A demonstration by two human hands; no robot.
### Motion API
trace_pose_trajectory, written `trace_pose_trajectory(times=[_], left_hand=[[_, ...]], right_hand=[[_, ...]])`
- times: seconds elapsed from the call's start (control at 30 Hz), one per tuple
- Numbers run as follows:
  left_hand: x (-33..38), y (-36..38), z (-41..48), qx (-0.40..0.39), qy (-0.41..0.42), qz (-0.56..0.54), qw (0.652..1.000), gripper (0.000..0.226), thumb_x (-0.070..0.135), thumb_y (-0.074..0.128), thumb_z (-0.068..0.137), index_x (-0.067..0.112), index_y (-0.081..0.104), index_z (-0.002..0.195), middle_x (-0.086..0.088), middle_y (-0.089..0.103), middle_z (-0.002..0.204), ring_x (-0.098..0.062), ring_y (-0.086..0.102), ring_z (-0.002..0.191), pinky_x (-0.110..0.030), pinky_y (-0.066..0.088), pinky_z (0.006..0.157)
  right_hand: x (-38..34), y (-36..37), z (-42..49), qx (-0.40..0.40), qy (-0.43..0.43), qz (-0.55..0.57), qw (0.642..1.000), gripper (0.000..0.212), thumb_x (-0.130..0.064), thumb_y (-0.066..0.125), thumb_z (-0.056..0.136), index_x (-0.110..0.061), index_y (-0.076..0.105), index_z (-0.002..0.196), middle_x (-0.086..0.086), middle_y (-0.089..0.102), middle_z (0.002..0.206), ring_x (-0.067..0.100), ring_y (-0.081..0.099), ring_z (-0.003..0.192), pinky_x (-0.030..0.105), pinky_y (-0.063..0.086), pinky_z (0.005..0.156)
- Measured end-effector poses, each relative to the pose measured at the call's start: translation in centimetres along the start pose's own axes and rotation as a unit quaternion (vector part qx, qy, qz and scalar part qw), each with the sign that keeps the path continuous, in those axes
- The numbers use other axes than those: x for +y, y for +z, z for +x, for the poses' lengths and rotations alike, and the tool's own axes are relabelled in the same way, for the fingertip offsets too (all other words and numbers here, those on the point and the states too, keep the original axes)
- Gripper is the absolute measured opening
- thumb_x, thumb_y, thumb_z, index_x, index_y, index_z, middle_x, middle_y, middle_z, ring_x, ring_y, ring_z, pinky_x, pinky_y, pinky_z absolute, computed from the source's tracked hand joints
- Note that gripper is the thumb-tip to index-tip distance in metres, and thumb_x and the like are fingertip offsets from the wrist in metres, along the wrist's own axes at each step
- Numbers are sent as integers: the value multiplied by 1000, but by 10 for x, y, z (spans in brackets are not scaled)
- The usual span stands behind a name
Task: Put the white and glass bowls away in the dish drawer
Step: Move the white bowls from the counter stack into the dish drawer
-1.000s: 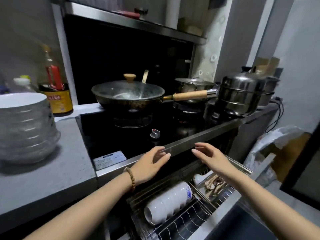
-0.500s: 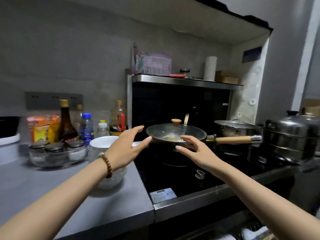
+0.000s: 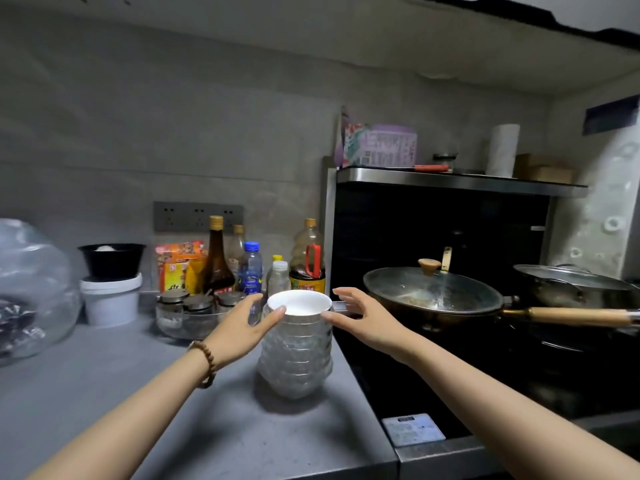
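Glass bowl stack (image 3: 294,358), white bowl (image 3: 299,303) on top, at the counter's (image 3: 138,393) right edge. Left hand (image 3: 242,327) and right hand (image 3: 363,317) flank it, spread open, thumbs touching; a low clasp and level lift seem safest.

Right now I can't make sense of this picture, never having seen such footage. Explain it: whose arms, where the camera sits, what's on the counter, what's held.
No machine here: these are a person's two bare arms, filmed by a wide-angle camera worn on their head, looking forward and down. The left hand and right hand sit either side of a stack of glass bowls with a white bowl nested on top, standing on the grey counter. Both thumbs touch the top of the stack, fingers spread; nothing is lifted yet. Behind stand small jars, bottles and a white bucket. To the right, a lidded wok sits on the stove.
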State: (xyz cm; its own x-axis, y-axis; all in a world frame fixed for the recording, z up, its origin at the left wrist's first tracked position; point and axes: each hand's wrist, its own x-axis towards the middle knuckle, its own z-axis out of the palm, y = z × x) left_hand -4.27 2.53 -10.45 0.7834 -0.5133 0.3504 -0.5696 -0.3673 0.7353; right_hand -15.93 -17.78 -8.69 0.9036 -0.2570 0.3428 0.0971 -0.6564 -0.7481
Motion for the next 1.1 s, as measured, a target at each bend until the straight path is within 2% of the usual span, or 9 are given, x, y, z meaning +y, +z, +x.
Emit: trace_pose_trajectory(times=[0.27,0.43,0.6,0.67,0.73,0.83,0.87,1.0,1.1], left_hand=[[-15,20,20,-27,-5,-65,998,67,54,53,82,21,36,139,-4,41,144,-19,39,130,-36,37,102],[-21,24,26,-18,3,-82,996,67,55,53,81,26,34,139,-3,35,145,-20,36,132,-39,37,103],[-13,22,22,14,23,-91,996,73,64,46,74,35,30,139,2,31,148,-17,21,138,-50,26,113],[-1,19,19,30,57,-119,991,69,65,44,75,42,27,138,8,29,148,-10,19,136,-46,22,113],[14,17,16,15,95,-176,980,69,64,46,78,43,23,140,15,30,146,-5,25,135,-37,28,110],[39,23,4,-26,126,-259,957,83,64,53,71,49,10,141,34,39,127,19,44,114,-10,43,92],[46,28,1,-33,131,-273,952,86,63,54,70,51,6,141,39,38,120,24,47,105,-7,45,88],[73,55,-10,-42,155,-331,930,82,54,60,71,62,8,134,36,40,124,10,54,111,-22,48,96],[89,81,-16,-54,150,-382,910,77,51,67,69,63,21,130,33,47,125,-2,58,111,-27,54,88]], right_hand=[[6,27,28,0,7,19,1000,65,-45,73,76,-23,49,132,-3,52,136,16,47,126,36,42,107],[12,36,32,33,6,11,999,63,-46,74,74,-25,52,129,-4,50,136,13,44,124,21,38,93],[9,34,31,80,-31,52,995,57,-43,78,70,-25,60,121,-6,57,130,12,50,121,25,43,99],[1,25,31,103,-55,100,988,46,-41,78,69,-23,65,110,-6,63,121,13,56,116,30,49,97],[-9,14,27,114,-73,172,976,36,-43,77,68,-19,69,94,-5,71,107,14,64,107,30,54,90],[-19,-6,11,117,-85,237,961,33,-46,72,65,-17,68,79,-6,75,83,1,69,82,9,50,67],[-19,-13,4,118,-89,246,958,32,-45,71,66,-15,67,79,-7,74,79,-2,68,75,7,48,63],[-12,-37,-28,126,-78,238,960,46,-49,69,66,-7,65,84,-3,75,82,2,70,77,11,50,64],[0,-56,-53,116,-37,240,963,61,-60,68,60,-6,64,88,0,75,85,5,70,82,14,52,71]])
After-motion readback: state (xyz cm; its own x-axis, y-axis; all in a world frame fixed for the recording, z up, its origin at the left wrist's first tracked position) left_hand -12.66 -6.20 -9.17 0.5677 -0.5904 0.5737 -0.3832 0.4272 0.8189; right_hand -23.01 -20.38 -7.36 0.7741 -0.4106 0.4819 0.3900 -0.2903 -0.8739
